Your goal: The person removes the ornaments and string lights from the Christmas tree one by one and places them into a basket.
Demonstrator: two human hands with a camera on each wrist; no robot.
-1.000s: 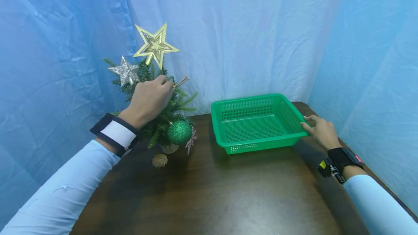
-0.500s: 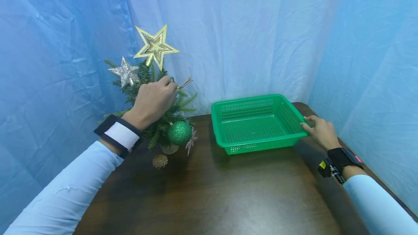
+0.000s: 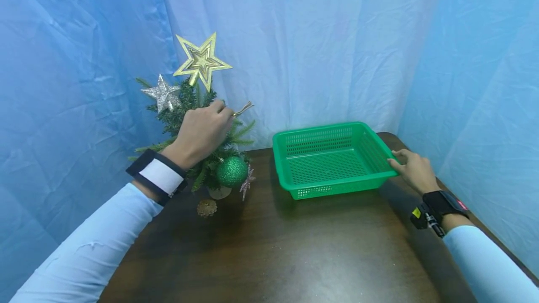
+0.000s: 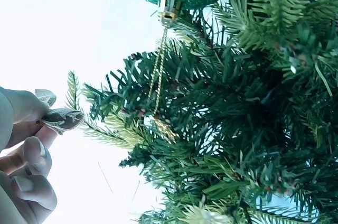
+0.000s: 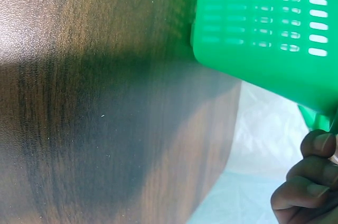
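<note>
At the left stands a small Christmas tree (image 3: 170, 118). My left hand (image 3: 204, 127) is in front of its upper branches in the head view, pinching a small beige, ribbon-like piece (image 4: 63, 119) whose thin ends stick out to the right. Most of that piece is hidden by the fingers. In the left wrist view, the piece is beside a branch tip. A green glitter ball (image 3: 232, 172) hangs on the tree by a gold cord (image 4: 158, 71). My right hand (image 3: 414, 169) grips the right rim of a green plastic basket (image 3: 337, 186), thumb over the edge.
A gold star (image 3: 201, 61) tops the tree, with a silver star (image 3: 162, 93) to its left. A pinkish glitter star (image 3: 247, 181) hangs low by the ball. A pine cone (image 3: 207, 207) is near the tree's base. Blue curtains (image 3: 316, 50) surround the brown table (image 3: 294, 256).
My left hand has moved a little right and down with the ribbon-like piece, across the front of the tree. My right hand and the basket have hardly moved.
</note>
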